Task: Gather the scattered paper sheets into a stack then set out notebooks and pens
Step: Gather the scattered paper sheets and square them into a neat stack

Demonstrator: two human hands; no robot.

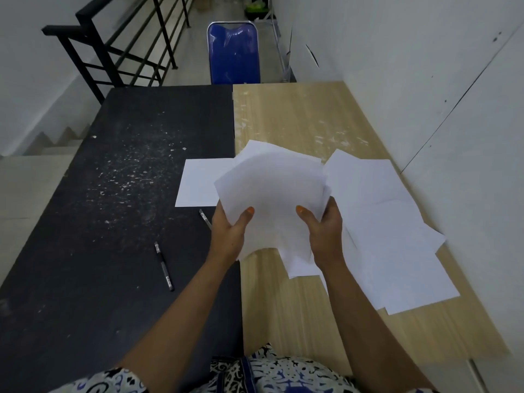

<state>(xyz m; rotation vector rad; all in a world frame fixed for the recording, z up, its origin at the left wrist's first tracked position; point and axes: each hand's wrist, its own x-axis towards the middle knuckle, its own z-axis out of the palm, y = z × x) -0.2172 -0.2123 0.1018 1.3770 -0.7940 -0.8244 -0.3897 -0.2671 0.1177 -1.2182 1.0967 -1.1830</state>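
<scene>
Left hand (230, 231) and right hand (323, 231) gripping paper bundle (272, 191), fingers hidden beneath.

head-worn view, steeply down, close over tabletops (297, 114)

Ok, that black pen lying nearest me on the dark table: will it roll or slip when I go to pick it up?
The black pen looks slim and round, so a nudge would probably roll it sideways. The dark table looks flat, and the pen lies at rest, so it should stay put until touched. Both hands grip the paper sheets.
</scene>
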